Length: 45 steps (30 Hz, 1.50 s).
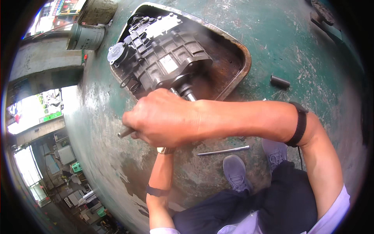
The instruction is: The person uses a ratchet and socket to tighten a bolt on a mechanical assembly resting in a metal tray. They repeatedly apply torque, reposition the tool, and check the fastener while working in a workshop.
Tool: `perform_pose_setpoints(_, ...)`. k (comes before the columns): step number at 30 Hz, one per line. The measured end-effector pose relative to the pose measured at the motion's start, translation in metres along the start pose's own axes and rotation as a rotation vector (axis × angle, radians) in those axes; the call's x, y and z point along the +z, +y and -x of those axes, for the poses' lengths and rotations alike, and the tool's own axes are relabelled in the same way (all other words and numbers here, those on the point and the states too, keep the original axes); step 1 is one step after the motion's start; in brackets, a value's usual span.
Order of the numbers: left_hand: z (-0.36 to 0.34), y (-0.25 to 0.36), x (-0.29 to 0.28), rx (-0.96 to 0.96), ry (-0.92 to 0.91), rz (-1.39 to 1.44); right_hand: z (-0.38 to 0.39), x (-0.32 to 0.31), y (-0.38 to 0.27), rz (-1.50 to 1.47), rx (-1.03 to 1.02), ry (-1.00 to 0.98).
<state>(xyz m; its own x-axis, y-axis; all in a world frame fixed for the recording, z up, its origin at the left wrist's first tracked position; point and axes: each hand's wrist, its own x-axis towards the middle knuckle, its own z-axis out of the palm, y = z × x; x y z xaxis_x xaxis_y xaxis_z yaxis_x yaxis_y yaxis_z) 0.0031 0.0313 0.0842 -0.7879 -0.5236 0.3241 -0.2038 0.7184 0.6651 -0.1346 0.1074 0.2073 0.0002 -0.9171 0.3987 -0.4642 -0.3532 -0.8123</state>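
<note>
A cast-metal gearbox housing (171,54) lies in a worn metal tray (242,58), with a steel shaft (190,95) sticking out toward me. My right hand (159,119) is closed around a metal bar (124,132), whose end pokes out past my fingers at the left, just below the shaft. My left forearm (159,175) rises from the bottom of the view to behind my right hand, which hides my left hand's fingers and whatever they hold.
A long metal rod (222,150) lies on the green floor near my shoes (235,171). A dark metal cylinder (279,82) lies right of the tray. Two buckets (83,37) stand at upper left. A dark metal object (325,17) is at upper right.
</note>
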Motion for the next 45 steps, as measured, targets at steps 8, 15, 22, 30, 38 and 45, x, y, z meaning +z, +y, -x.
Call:
perform_pose_setpoints(8, 0.006, -0.015, -0.002, -0.307, -0.029, 0.188, 0.098, -0.047, 0.115, -1.117, 0.970, 0.841)
perform_pose_setpoints(15, -0.001, -0.004, -0.002, -0.228, 0.002, 0.108, 0.075, -0.039, 0.089, -0.989, 0.667, 0.830)
perform_pose_setpoints(22, -0.001, 0.001, -0.011, 0.069, -0.061, -0.081, -0.001, -0.003, -0.008, -0.018, 0.029, -0.031)
perform_pose_setpoints(30, 0.002, -0.010, -0.004, -0.283, 0.007, 0.129, 0.077, -0.052, 0.093, -0.890, 0.603, 0.631)
perform_pose_setpoints(38, 0.003, -0.012, 0.001, -0.317, 0.019, 0.187, 0.083, -0.036, 0.115, -1.138, 0.934, 0.911)
perform_pose_setpoints(45, 0.005, -0.011, -0.001, 0.008, 0.008, -0.119, 0.015, -0.012, -0.001, -0.163, 0.015, 0.074)
